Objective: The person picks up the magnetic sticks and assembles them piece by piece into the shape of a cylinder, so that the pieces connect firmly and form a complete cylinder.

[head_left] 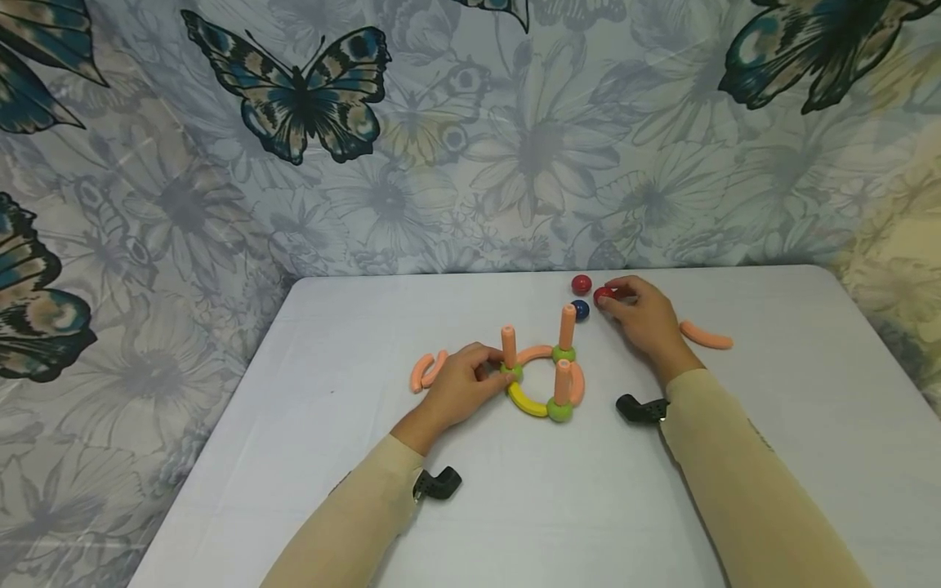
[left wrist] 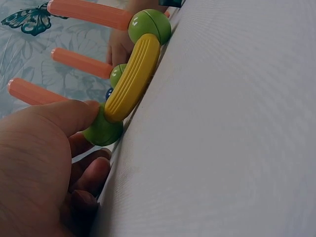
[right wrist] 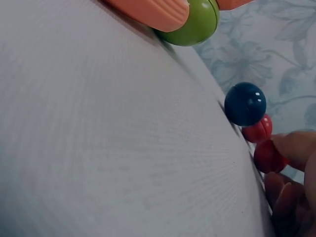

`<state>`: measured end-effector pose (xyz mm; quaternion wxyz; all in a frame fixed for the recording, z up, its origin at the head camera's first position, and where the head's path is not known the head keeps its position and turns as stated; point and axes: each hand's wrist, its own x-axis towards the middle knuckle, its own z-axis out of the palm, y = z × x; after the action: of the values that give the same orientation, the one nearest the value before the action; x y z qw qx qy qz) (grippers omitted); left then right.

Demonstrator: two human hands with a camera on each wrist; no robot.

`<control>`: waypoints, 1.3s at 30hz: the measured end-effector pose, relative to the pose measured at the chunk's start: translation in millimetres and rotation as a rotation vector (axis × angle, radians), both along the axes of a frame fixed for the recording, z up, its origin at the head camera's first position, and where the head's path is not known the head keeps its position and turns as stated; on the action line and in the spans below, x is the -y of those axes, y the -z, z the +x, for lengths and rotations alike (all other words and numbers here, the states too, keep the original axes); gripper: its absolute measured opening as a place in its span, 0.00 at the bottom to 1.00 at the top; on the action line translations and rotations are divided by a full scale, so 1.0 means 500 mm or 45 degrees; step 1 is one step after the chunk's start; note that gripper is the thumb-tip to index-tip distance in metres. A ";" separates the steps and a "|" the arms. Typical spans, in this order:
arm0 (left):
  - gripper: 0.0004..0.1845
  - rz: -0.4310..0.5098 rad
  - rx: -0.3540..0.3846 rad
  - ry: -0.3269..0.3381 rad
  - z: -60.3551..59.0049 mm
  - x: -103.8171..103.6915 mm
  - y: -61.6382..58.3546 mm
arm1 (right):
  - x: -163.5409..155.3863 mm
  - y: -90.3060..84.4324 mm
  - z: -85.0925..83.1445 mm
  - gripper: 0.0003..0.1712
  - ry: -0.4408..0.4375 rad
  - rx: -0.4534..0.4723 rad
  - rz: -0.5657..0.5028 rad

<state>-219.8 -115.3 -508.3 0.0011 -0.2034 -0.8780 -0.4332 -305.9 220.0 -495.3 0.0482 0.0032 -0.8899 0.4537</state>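
A ring-shaped toy build stands mid-table, made of green balls, a yellow curved stick (head_left: 526, 403) and orange curved sticks (head_left: 535, 354). Straight orange sticks (head_left: 567, 328) rise from the three visible green balls. My left hand (head_left: 461, 385) pinches the ring's left green ball (left wrist: 104, 131) between thumb and fingers. Beyond the build, my right hand (head_left: 647, 321) holds a red ball (right wrist: 269, 158) between thumb and fingertips, at the tabletop. Close by it sit a second red ball (head_left: 581, 284) and a dark blue ball (head_left: 581, 310), the latter partly behind an upright stick.
Two loose orange curved sticks (head_left: 420, 374) lie left of my left hand. Another orange curved stick (head_left: 706, 336) is to the right of my right hand. The white table (head_left: 515, 506) ends at the back against a butterfly-patterned cloth (head_left: 441, 204).
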 end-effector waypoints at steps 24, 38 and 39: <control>0.16 0.000 -0.014 0.004 0.000 0.002 0.002 | -0.014 -0.016 0.037 0.29 0.008 0.037 -0.229; 0.15 -0.005 -0.010 -0.003 0.000 0.001 -0.001 | 0.040 -0.119 0.080 0.31 -0.181 -0.132 -0.377; 0.16 -0.008 -0.009 -0.003 0.000 0.000 -0.001 | 0.046 -0.125 0.085 0.30 -0.198 -0.149 -0.380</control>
<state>-219.9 -115.5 -507.9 0.0040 -0.2038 -0.8797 -0.4296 -263.6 197.2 -432.7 0.0647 0.0913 -0.8054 0.5820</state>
